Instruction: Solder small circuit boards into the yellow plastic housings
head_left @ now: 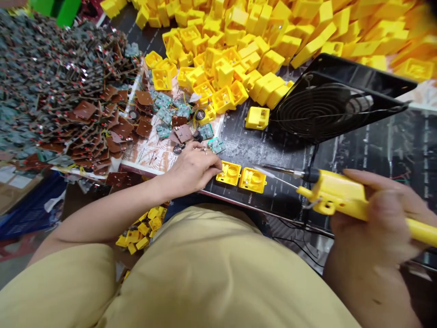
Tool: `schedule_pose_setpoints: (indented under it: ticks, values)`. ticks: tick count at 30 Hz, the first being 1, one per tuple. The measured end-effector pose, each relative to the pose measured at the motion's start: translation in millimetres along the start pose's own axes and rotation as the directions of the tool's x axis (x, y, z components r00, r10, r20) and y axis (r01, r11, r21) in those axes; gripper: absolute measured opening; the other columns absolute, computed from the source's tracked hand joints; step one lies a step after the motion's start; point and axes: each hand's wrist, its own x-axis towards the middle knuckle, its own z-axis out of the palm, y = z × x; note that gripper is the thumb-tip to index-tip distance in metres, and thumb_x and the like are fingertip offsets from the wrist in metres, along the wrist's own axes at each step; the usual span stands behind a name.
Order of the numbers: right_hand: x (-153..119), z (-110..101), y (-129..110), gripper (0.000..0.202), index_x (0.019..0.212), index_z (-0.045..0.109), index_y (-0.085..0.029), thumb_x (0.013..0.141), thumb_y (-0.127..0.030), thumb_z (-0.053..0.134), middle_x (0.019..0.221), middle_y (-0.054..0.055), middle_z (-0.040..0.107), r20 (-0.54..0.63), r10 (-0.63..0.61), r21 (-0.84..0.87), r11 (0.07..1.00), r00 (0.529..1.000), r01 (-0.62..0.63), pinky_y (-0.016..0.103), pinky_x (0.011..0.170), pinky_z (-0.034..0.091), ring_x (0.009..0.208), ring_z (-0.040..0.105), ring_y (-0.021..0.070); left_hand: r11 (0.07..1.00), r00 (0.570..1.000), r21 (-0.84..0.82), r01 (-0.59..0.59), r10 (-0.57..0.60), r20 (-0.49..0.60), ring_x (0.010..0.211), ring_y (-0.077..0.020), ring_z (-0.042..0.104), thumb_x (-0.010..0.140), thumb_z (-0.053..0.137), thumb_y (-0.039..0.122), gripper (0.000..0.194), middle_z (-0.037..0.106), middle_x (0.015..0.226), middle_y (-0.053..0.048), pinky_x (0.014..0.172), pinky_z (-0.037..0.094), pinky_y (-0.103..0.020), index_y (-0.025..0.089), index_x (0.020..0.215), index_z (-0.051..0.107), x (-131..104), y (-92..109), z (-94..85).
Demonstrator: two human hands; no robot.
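My right hand (382,228) is wrapped round a yellow soldering iron (341,191), whose metal tip points left over the black mat. Thin solder wire (285,182) runs out of a yellow guide on the iron. My left hand (198,168) has its fingers pressed together at the left edge of an open yellow case (229,173); whatever is between the fingertips is hidden. Just right of that case lies a second open yellow case (252,179), below the iron's tip.
Yellow cases (221,68) are heaped at the back. Circuit boards (68,86) are piled at the left, with loose boards (182,133) beyond my left hand. A black fan (317,109) stands at the back right. More yellow cases (143,230) lie below the table edge.
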Motion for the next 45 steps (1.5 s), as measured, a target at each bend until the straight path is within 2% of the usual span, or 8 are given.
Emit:
schedule_pose_setpoints:
  ticks: [4,8,15,20,25,35,44,45]
  values:
    - [1.3,6.4,-10.0,0.045,0.115,0.069,-0.024,0.072,-0.017,0.078,0.084,0.003,0.070,0.090,-0.096,0.136,0.987,0.991,0.083,0.022,0.051,0.051,0.062,0.063,0.0125,0.998,0.999,0.055,-0.040,0.040,0.011,0.079,-0.0151,0.064,0.090,0.051,0.020,0.018,0.072,0.082,-0.002,0.104,0.034,-0.039,0.018,0.082,0.067,-4.5,1.5,-3.6]
    - [0.3,2.3,-10.4,0.047,0.112,0.069,-0.027,0.068,-0.012,0.081,0.090,0.004,0.072,0.219,-0.128,0.126,0.987,0.967,0.102,0.024,0.058,0.057,0.067,0.067,0.0145,0.994,0.995,0.080,-0.072,0.066,0.072,0.081,-0.0146,0.065,0.090,0.049,0.016,0.020,0.073,0.085,-0.002,0.104,0.036,-0.037,0.019,0.086,0.068,-7.6,3.3,-11.1]
    - [-2.4,3.8,-5.0,0.048,0.116,0.067,-0.025,0.070,-0.019,0.082,0.085,0.003,0.071,0.282,-0.154,0.012,0.987,0.947,0.158,0.019,0.043,0.048,0.055,0.060,0.0107,0.995,0.998,0.083,-0.047,0.043,0.049,0.067,-0.0113,0.063,0.088,0.051,0.014,0.016,0.073,0.079,0.002,0.111,0.030,-0.042,0.019,0.085,0.067,-5.6,4.9,-11.8]
    - [3.1,4.3,-13.0,0.040,0.109,0.064,-0.019,0.072,-0.016,0.079,0.082,0.003,0.070,0.339,-0.321,0.066,0.946,0.884,0.318,0.021,0.055,0.057,0.068,0.067,0.0150,0.980,0.996,0.195,-0.048,0.033,0.082,0.071,-0.0145,0.063,0.088,0.050,0.015,0.018,0.071,0.076,-0.001,0.105,0.034,-0.045,0.017,0.082,0.067,-2.6,10.5,-6.7]
    - [12.7,7.0,-23.3,0.029,0.088,0.058,-0.017,0.071,-0.012,0.080,0.072,0.002,0.065,0.410,-0.405,0.105,0.911,0.817,0.399,0.020,0.050,0.053,0.064,0.065,0.0138,0.970,0.996,0.235,-0.054,0.037,0.078,0.078,-0.0175,0.065,0.088,0.051,0.019,0.018,0.071,0.081,-0.003,0.101,0.038,-0.043,0.016,0.084,0.068,6.1,11.3,-11.6]
    - [13.5,20.8,-25.3,0.017,0.088,0.055,-0.020,0.083,-0.018,0.071,0.068,0.000,0.062,0.407,-0.457,0.028,0.872,0.791,0.489,0.015,0.048,0.050,0.056,0.061,0.0092,0.957,0.996,0.288,-0.028,0.003,0.088,0.079,-0.0196,0.067,0.087,0.053,0.021,0.018,0.072,0.078,-0.004,0.096,0.043,-0.041,0.016,0.084,0.070,18.1,5.3,-6.5]
    - [20.4,20.0,-25.9,0.019,0.082,0.054,-0.018,0.082,-0.019,0.073,0.070,0.000,0.063,0.526,-0.515,0.034,0.808,0.677,0.589,0.015,0.057,0.053,0.058,0.062,0.0078,0.932,0.984,0.356,-0.064,-0.001,0.179,0.078,-0.0206,0.067,0.085,0.051,0.020,0.019,0.072,0.077,-0.005,0.094,0.043,-0.042,0.016,0.082,0.069,25.2,8.7,-11.1]
    - [21.9,16.2,-26.0,0.016,0.083,0.055,-0.019,0.084,-0.021,0.071,0.071,0.000,0.064,0.543,-0.478,0.013,0.827,0.690,0.563,0.016,0.057,0.053,0.060,0.062,0.0082,0.930,0.982,0.361,-0.070,0.000,0.190,0.078,-0.0209,0.067,0.086,0.051,0.020,0.019,0.072,0.077,-0.006,0.093,0.044,-0.041,0.016,0.082,0.069,25.8,9.0,-11.3]
